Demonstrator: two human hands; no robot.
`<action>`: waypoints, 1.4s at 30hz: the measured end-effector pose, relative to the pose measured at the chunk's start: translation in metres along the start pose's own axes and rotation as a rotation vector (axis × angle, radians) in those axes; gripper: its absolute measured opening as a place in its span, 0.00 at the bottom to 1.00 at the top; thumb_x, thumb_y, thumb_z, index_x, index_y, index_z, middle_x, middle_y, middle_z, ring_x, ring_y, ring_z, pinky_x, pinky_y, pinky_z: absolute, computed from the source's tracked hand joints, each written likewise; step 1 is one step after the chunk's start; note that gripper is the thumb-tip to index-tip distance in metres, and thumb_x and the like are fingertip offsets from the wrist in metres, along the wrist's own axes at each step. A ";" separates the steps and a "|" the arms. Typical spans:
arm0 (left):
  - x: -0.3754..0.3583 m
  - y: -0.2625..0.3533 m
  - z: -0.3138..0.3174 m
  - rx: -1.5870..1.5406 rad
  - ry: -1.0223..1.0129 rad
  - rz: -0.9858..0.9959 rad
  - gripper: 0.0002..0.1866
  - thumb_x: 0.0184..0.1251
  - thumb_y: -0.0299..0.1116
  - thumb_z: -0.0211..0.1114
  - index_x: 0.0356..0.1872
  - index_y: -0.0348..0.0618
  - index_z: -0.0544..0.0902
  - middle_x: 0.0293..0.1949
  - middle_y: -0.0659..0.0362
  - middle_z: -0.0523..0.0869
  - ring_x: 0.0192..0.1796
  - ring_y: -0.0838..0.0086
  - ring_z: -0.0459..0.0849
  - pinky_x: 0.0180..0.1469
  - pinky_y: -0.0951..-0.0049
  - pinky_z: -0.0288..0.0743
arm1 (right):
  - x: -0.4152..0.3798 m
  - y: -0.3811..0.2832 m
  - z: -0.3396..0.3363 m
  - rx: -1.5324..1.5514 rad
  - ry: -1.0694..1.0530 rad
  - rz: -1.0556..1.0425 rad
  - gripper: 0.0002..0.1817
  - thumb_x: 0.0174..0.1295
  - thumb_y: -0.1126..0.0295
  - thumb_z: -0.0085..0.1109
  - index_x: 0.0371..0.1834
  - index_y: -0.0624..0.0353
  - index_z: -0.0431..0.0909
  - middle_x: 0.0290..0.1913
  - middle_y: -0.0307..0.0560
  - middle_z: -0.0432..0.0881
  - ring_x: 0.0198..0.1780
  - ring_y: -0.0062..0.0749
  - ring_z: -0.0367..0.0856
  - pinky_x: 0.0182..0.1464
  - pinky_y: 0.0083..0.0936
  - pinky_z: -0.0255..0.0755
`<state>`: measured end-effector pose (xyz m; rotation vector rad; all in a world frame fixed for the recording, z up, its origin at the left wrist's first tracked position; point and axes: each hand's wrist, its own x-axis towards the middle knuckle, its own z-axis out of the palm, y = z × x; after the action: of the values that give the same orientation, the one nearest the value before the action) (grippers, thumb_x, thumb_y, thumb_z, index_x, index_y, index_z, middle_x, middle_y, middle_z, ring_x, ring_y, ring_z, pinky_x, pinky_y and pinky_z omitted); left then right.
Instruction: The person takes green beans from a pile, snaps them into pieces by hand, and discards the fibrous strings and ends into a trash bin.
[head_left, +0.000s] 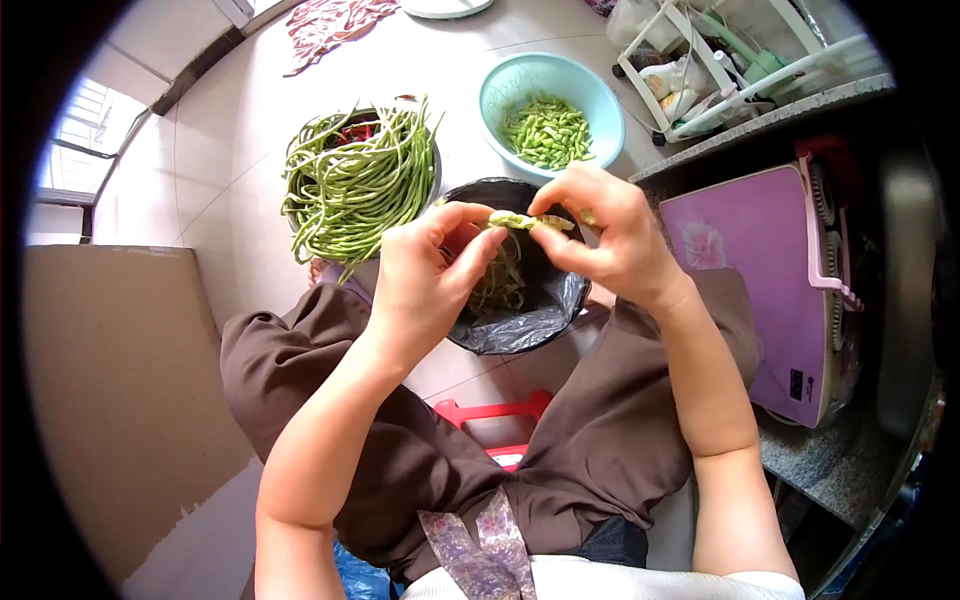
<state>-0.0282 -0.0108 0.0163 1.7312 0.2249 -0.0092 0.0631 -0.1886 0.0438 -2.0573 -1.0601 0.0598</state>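
Note:
Both hands are raised over a bin lined with a black plastic bag point(530, 328). My left hand point(432, 265) pinches one end of a short, pale green bean pod point(514, 220) between thumb and forefinger. The pod's other end is pinched by my right hand point(612, 235), which also has a small green bit near its curled fingers. Stringy peelings point(500, 285) lie inside the bin. Beyond it, a light blue basin point(608, 128) holds short green pieces point(548, 130). A heap of long green beans point(365, 185) fills a dark-rimmed container to the left.
A purple panel with a flower print point(745, 290) leans on the right beside a stone ledge point(820, 470). A white wheeled rack point(720, 75) stands at the back right. The left side has a cardboard sheet point(110, 370). A red plastic piece point(490, 412) shows between the knees.

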 end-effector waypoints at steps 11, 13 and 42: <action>-0.001 0.012 0.006 0.120 -0.012 0.079 0.09 0.59 0.27 0.65 0.40 0.38 0.83 0.14 0.58 0.76 0.16 0.82 0.69 0.21 0.77 0.64 | 0.001 -0.010 0.015 -0.405 0.144 -0.219 0.07 0.41 0.75 0.64 0.24 0.56 0.75 0.25 0.41 0.72 0.24 0.35 0.75 0.24 0.29 0.70; -0.002 0.013 0.006 0.276 0.043 0.243 0.10 0.58 0.27 0.66 0.41 0.40 0.82 0.17 0.56 0.78 0.18 0.78 0.74 0.23 0.75 0.67 | 0.001 -0.009 0.019 -0.407 0.190 -0.245 0.07 0.39 0.77 0.61 0.21 0.57 0.73 0.24 0.41 0.72 0.22 0.35 0.73 0.23 0.29 0.69; 0.001 0.019 0.000 0.191 0.317 0.606 0.11 0.54 0.18 0.66 0.40 0.40 0.84 0.33 0.55 0.83 0.32 0.72 0.84 0.34 0.78 0.77 | 0.002 -0.030 0.016 0.571 0.179 0.303 0.04 0.60 0.74 0.61 0.35 0.64 0.79 0.28 0.31 0.75 0.29 0.08 0.68 0.29 0.10 0.62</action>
<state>-0.0239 -0.0133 0.0346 1.9259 -0.0807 0.7099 0.0385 -0.1668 0.0535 -1.6429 -0.5314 0.2925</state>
